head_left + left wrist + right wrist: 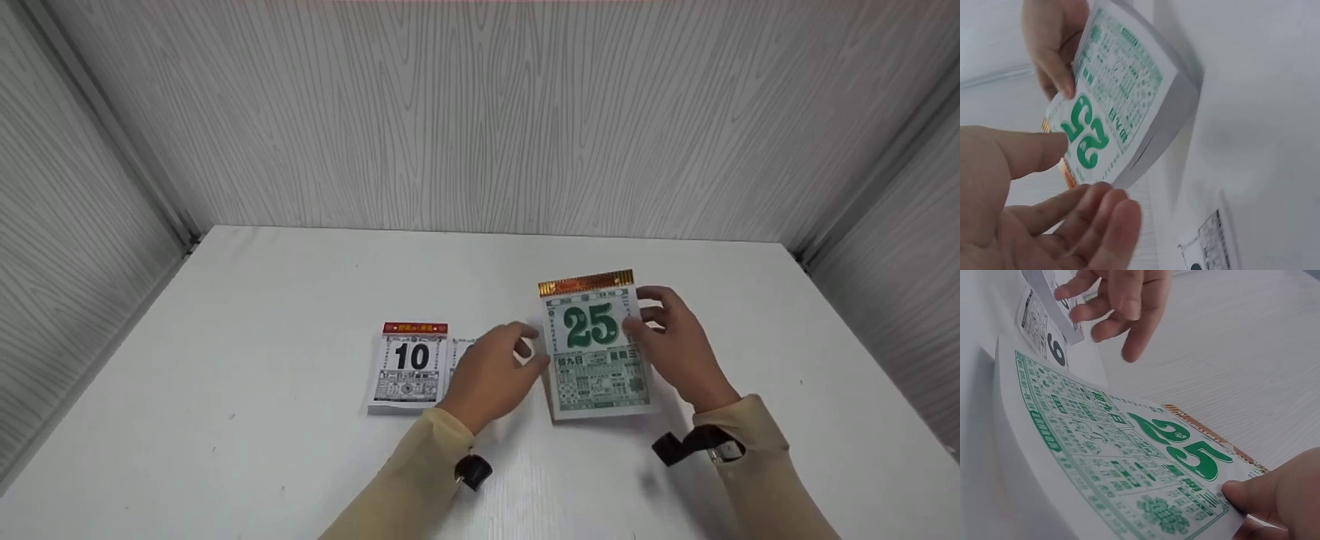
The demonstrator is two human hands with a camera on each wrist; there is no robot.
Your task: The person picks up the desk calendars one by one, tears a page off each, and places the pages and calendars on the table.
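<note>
While the right hand (679,345) pinches the green calendar (598,352) at its right edge, thumb on the page beside the "25", the left hand (496,367) hovers just off the pad's left edge with its fingers straight and loose, holding nothing. In the left wrist view those fingers (1100,219) lie close under the pad's corner, but whether they touch it I cannot tell. The pad sits on the white bench (300,285), right of centre; the wrist views show it lifted and tilted on one side, its thick white block of pages facing the camera. The right thumb (1266,492) presses the top sheet near the gold binding (586,283), and the remaining fingers are hidden behind the pad. The small print under the number is too fine to read. A second calendar (409,367), showing a black "10" under a red strip, lies flat to the left, well apart from the first; the left hand covers its right side, where a further sheet peeks out. Beige sleeves (420,480) cover both forearms, and a dark strap (694,442) on the right wrist is partly cut off from view.
</note>
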